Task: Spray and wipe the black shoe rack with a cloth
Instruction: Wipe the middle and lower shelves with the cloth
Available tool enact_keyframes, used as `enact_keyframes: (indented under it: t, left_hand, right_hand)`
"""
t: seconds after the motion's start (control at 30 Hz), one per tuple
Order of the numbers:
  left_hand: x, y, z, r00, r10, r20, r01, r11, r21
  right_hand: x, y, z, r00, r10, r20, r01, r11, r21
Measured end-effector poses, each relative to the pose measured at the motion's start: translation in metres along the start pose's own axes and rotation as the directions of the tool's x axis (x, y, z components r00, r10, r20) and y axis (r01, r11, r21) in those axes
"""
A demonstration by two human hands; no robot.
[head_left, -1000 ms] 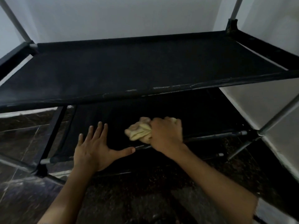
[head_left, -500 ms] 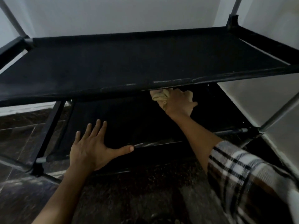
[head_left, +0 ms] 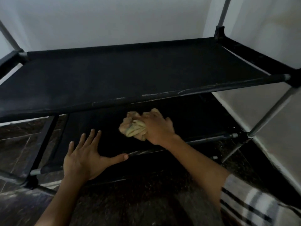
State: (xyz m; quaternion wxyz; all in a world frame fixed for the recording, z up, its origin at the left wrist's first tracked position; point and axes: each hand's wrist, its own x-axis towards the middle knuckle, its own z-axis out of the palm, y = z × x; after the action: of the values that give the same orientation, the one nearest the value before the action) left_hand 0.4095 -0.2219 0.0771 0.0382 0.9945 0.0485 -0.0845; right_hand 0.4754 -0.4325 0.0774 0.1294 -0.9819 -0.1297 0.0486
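Observation:
The black shoe rack [head_left: 130, 75] fills the view, with a wide upper fabric shelf and a lower shelf [head_left: 104, 128] beneath it. My right hand [head_left: 156, 126] grips a crumpled yellowish cloth [head_left: 133, 126] and presses it on the middle of the lower shelf. My left hand [head_left: 84, 157] lies flat on the lower shelf's front left part, fingers spread, thumb along the front bar. No spray bottle is in view.
Grey metal poles [head_left: 270, 111] hold the rack at its corners. A white wall [head_left: 114, 18] stands behind and to the right. The floor [head_left: 19, 144] is dark speckled tile. The upper shelf's front bar overhangs the back of the lower shelf.
My right hand pushed the cloth from the front bar to the back under the upper shelf, then drew it forward to mid-shelf. My left hand stayed flat in place.

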Motion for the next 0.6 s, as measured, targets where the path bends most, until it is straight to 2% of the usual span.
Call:
enact_keyframes:
  t: [0.1, 0.17, 0.2, 0.23, 0.3, 0.37, 0.4, 0.5, 0.6]
  left_hand:
    - [-0.001, -0.001, 0.001, 1.000, 0.015, -0.009, -0.015, 1.000, 0.003]
    - [-0.001, -0.001, 0.002, 1.000, 0.012, -0.018, -0.012, 1.000, 0.009]
    - [-0.001, 0.000, 0.001, 1.000, 0.008, -0.018, -0.008, 1.000, 0.012]
    - [-0.001, 0.001, 0.001, 1.000, 0.004, -0.017, -0.003, 1.000, 0.014]
    - [-0.002, 0.002, 0.000, 1.000, -0.009, -0.012, 0.009, 1.000, 0.016]
    - [-0.002, 0.003, -0.001, 1.000, -0.021, -0.005, 0.021, 1.000, 0.014]
    - [-0.002, 0.004, -0.001, 1.000, -0.022, -0.002, 0.022, 1.000, 0.012]
    - [-0.001, 0.002, -0.002, 1.000, -0.009, 0.007, 0.009, 1.000, 0.000]
    - [-0.002, 0.000, -0.003, 0.999, -0.011, 0.034, 0.011, 1.000, 0.011]
  right_hand:
    - [-0.016, 0.041, -0.014, 0.966, 0.258, -0.037, -0.256, 0.966, 0.046]
    - [-0.011, 0.039, -0.021, 0.904, 0.424, -0.049, -0.421, 0.905, 0.067]
    - [-0.009, 0.025, -0.020, 0.894, 0.444, -0.060, -0.444, 0.896, 0.026]
    - [-0.009, 0.006, -0.015, 0.906, 0.416, -0.076, -0.418, 0.908, -0.011]
    - [-0.016, -0.031, 0.002, 0.970, 0.222, -0.100, -0.226, 0.974, -0.027]
    - [-0.028, -0.045, 0.011, 0.999, 0.018, -0.041, -0.019, 1.000, -0.016]
    - [-0.030, -0.040, 0.007, 1.000, -0.013, -0.008, 0.013, 1.000, 0.005]
    - [-0.031, -0.005, -0.018, 0.994, 0.095, 0.061, -0.098, 0.994, 0.056]
    - [-0.037, 0.049, -0.042, 0.954, 0.292, 0.067, -0.295, 0.955, 0.038]
